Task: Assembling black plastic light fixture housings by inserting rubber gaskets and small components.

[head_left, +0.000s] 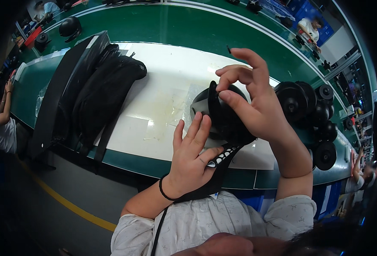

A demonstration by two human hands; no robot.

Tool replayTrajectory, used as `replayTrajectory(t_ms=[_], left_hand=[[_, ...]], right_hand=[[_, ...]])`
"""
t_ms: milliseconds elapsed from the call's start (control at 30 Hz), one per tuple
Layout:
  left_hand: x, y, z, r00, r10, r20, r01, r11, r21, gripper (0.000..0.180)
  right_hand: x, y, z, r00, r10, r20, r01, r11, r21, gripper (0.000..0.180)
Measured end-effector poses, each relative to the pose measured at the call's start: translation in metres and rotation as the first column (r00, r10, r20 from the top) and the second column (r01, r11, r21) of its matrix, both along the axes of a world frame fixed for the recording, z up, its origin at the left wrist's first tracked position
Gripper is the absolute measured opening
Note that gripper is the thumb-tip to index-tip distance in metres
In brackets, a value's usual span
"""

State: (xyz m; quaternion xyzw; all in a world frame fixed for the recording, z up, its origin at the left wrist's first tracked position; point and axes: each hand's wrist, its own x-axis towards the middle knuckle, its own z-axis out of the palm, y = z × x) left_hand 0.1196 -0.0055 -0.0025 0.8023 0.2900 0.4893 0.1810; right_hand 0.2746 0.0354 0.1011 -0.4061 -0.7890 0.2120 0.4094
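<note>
A black dome-shaped shell with a raised edge, like a small helmet [230, 112], stands on the white board in front of me. A grey patch shows on its left side. My right hand [256, 91] is closed in a pinch on the raised black edge, its index finger lifted. My left hand [190, 155] steadies the shell's near left side, fingertips against the grey patch. By its thumb and index finger runs a black strip with white spots [227, 155]. Whether the strip joins the shell I cannot tell. A tiny dark piece [228, 49] shows beside the raised fingertip.
On the left lies a heap of black fabric pieces [105, 87] with a long black panel [62, 91]. Several round black pieces [293, 102] are stacked at the right. A green conveyor [154, 23] runs behind, carrying a black dome [70, 27]. Other people sit farther off.
</note>
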Motion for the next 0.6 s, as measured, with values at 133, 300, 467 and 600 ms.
replayTrajectory(t_ms=[133,300,467,600], left_hand=[[-0.001,0.002,-0.001,1.000,0.000,0.007,0.000,1.000,0.000,0.013],[-0.002,0.002,0.001,1.000,0.000,-0.008,0.000,1.000,-0.002,0.015],[-0.003,0.003,0.001,1.000,-0.012,-0.028,0.011,1.000,-0.012,0.016],[-0.001,0.002,-0.004,1.000,0.009,-0.007,-0.009,0.999,0.032,0.016]], right_hand=[[-0.003,0.004,-0.002,1.000,-0.012,-0.028,0.006,0.981,-0.193,0.059],[-0.009,-0.012,-0.003,0.870,-0.283,0.404,0.048,0.864,0.502,0.045],[-0.005,-0.032,0.018,0.800,-0.222,0.557,0.102,0.966,0.239,0.033],[0.040,-0.023,-0.003,0.939,-0.312,0.144,0.284,0.941,0.183,0.019]])
